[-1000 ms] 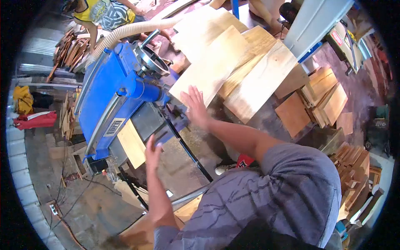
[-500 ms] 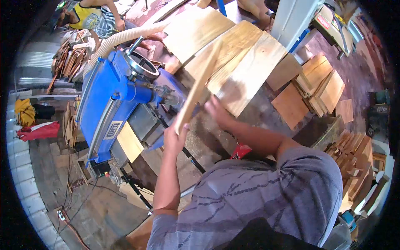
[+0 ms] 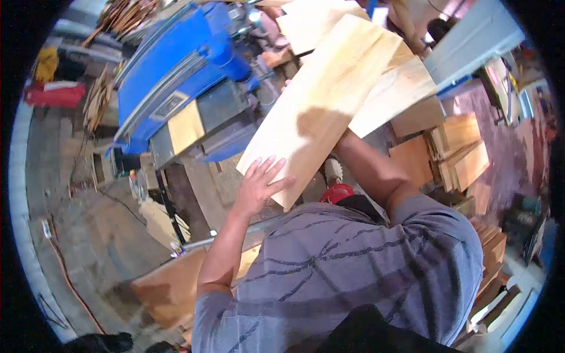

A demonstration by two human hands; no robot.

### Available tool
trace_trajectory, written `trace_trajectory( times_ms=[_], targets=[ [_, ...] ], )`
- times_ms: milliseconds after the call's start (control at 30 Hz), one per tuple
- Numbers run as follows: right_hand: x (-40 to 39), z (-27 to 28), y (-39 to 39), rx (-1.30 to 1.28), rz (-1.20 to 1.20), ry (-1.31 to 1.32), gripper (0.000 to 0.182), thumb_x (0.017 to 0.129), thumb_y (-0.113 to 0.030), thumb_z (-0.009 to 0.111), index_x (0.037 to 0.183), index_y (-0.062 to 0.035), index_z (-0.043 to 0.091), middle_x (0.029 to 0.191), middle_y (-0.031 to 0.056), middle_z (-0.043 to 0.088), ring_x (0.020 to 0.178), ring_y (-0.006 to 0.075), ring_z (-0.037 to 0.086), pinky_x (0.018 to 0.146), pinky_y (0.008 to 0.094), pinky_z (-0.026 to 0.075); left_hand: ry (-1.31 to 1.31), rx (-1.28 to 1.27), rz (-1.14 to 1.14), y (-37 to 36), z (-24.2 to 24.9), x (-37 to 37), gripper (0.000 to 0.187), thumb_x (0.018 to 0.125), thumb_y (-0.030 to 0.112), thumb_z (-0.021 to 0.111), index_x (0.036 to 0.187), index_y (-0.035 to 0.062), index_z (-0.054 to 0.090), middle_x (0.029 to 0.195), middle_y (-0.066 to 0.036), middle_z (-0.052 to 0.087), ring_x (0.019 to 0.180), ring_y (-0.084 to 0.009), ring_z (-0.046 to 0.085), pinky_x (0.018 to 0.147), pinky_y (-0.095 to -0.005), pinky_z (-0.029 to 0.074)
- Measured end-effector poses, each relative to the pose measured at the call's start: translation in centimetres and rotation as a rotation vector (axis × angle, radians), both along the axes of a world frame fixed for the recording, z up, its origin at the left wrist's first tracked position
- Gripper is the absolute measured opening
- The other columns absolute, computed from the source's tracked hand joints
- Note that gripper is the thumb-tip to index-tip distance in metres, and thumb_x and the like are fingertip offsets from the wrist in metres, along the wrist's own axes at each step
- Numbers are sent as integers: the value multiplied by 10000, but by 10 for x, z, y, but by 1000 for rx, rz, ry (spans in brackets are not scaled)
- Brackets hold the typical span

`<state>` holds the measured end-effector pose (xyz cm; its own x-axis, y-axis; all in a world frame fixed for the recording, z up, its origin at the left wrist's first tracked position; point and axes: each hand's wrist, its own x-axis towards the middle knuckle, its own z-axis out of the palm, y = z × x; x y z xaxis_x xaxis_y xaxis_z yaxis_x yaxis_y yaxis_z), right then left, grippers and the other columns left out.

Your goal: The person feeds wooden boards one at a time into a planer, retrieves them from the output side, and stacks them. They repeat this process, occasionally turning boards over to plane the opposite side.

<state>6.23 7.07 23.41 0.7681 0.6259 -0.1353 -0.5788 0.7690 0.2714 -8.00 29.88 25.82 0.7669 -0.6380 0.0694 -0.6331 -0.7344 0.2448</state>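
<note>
A wide, pale wooden board (image 3: 329, 106) lies slantwise in front of me, its broad face up. My left hand (image 3: 262, 185) rests on the board's near end, fingers spread flat across the face. Under the board goes my right forearm; of my right hand (image 3: 286, 86) only fingertips show, at the far left edge, and the rest is hidden beneath the wood. More pale boards (image 3: 394, 94) lie partly covered behind it. To the left stands a blue woodworking machine (image 3: 170, 76) with a short piece of wood (image 3: 186, 128) on its dark metal bed.
Stacked boards (image 3: 462, 147) stand on the floor at the right, with more cut wood (image 3: 491, 253) below them. A grey-white column (image 3: 471, 41) rises at the upper right. A cord (image 3: 70, 276) runs along the floor at left. Part of another person (image 3: 409, 26) shows at the top.
The board, seen edge-on before, has turned its broad face up. My right hand has gone from free beside it to underneath. My left hand has spread flat on it. The view has shifted.
</note>
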Motion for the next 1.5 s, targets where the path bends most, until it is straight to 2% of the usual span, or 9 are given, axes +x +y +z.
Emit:
trace_trajectory(
  times_ms=[300,433,500,700,933,1067,1167,1267,1500],
  targets=[
    [-55,11,131,-286,3,-628,530,1015,-412,388,1423,-75,370,1435,142,434,1331,293,415,1109,456,342,-296,-86,256,133,-21,-118,598,695,95,673,1247,318,627,1450,-112,454,1316,-338,444,1096,-515,323],
    [-84,-3,191,-682,167,-540,507,1006,-442,424,1363,-82,445,1328,101,543,1247,249,497,1050,420,413,-112,-724,496,179,-43,-196,495,807,207,712,1288,187,594,1306,-111,584,1172,-313,576,1006,-456,436],
    [-122,15,222,-818,140,-524,444,1031,-386,381,1342,-75,450,1274,140,568,1177,257,560,987,437,480,559,-879,1058,190,-38,-244,417,882,236,670,1273,119,586,1207,-64,624,1059,-227,621,933,-388,490],
    [-185,-54,284,-1002,384,-718,310,1006,-267,501,1239,-64,529,1155,67,641,1031,155,631,871,303,548,588,-2097,1276,188,-137,-340,452,883,189,693,1283,70,520,1145,-37,619,987,-185,626,852,-327,526],
    [-189,-132,334,-1212,618,-683,285,989,-261,536,1199,-69,554,1086,62,670,902,186,652,748,344,542,658,-2316,1433,182,-186,-348,429,905,210,663,1280,70,508,1176,-72,588,1117,-217,559,925,-394,492],
    [-207,-100,335,-1381,701,-697,313,989,-284,532,1211,-65,543,1100,73,670,942,189,655,762,321,540,718,-2290,1217,185,-181,-337,419,940,230,603,1299,39,503,1208,-80,578,1121,-229,554,952,-394,462],
    [-232,-39,338,-1686,1084,-884,447,991,-379,510,1311,-70,479,1250,116,595,1120,213,589,862,351,509,509,-1492,1329,189,-141,-333,446,958,231,553,1332,0,477,1233,-103,571,1135,-241,543,986,-405,423],
    [-246,-63,340,-1064,824,-666,706,977,-588,374,1500,-139,225,1477,118,326,1365,250,323,1091,517,299,296,-1326,1209,190,-93,-327,469,974,243,486,1356,-26,449,1310,-169,533,1219,-278,504,1040,-442,365],
    [-254,-26,335,-641,683,-540,947,860,-779,179,1482,-73,283,1504,158,355,1367,286,374,1129,478,299,-95,-425,763,217,-77,-288,577,852,106,483,1425,82,422,1454,-228,393,1351,-446,343,1114,-547,244]
  ],
)
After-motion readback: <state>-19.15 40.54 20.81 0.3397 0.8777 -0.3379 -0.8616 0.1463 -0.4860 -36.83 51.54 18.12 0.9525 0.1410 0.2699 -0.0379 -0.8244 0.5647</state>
